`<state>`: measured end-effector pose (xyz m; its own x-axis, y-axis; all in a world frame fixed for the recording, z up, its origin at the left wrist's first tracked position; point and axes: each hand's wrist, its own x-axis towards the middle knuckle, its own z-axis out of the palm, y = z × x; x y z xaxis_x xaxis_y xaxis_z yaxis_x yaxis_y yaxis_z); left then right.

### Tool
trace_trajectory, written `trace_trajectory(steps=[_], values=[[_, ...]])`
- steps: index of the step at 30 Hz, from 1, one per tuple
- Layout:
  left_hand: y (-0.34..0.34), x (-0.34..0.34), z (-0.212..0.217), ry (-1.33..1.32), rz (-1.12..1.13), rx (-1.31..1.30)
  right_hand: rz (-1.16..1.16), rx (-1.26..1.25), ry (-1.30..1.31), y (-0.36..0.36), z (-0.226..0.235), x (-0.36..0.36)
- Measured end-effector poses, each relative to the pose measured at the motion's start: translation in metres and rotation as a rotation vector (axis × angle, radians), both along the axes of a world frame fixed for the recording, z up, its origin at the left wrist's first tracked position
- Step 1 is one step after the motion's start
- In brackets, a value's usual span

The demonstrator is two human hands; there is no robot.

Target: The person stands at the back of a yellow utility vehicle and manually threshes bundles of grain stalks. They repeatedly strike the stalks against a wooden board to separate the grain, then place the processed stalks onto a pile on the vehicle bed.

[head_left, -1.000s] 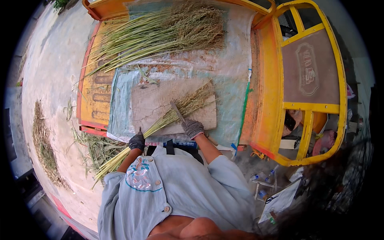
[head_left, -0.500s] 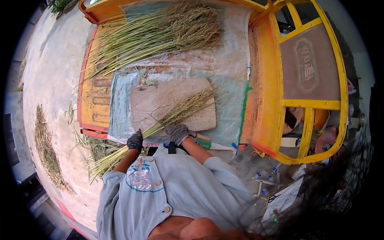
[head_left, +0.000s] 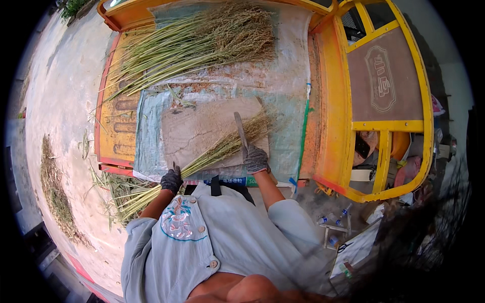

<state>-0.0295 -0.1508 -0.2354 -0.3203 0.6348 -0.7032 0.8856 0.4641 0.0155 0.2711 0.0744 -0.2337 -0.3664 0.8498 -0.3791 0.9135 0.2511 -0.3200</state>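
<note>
My left hand (head_left: pixel 172 181), in a dark grey knit glove, is closed round a bundle of green stalks (head_left: pixel 202 160) with seedy brown heads. The cut ends stick out to the left past my forearm, over the truck bed's near edge. Its heads (head_left: pixel 255 127) lie slantwise over a worn wooden board (head_left: pixel 194 125). In my gloved right hand (head_left: pixel 255 158) is a long, narrow knife (head_left: pixel 239 126), its flat blade pointing away from me across the seed heads. My fingers hide where it is gripped. Whether the blade touches the heads I cannot tell.
A larger pile of seeded stalks (head_left: pixel 166 53) lies at the far side on pale woven sacking (head_left: pixel 290 65). Yellow truck rails (head_left: pixel 376 125) rise on the right. Loose leaves (head_left: pixel 118 191) are heaped on the ground at left; bottles (head_left: pixel 331 220) lie at lower right.
My right hand has moved right and away from the left hand, up toward the seed heads. The knife blade, seen thin before, now stands broadside and points away. My left hand keeps its hold.
</note>
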Motion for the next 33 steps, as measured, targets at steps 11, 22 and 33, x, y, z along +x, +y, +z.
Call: trace_trajectory(steps=[11, 22, 33], values=[[-0.061, 0.026, -0.078, -0.681, 0.237, 0.106, 0.002, -0.194, 0.172, -0.062, -0.002, -0.012], [0.011, 0.000, 0.001, 0.218, 0.138, 0.106, 0.321, -0.306, 0.055, -0.052, 0.015, -0.058], [0.017, -0.008, 0.008, -0.006, 0.154, -0.054, -0.180, 0.179, -0.061, 0.042, -0.012, 0.051]])
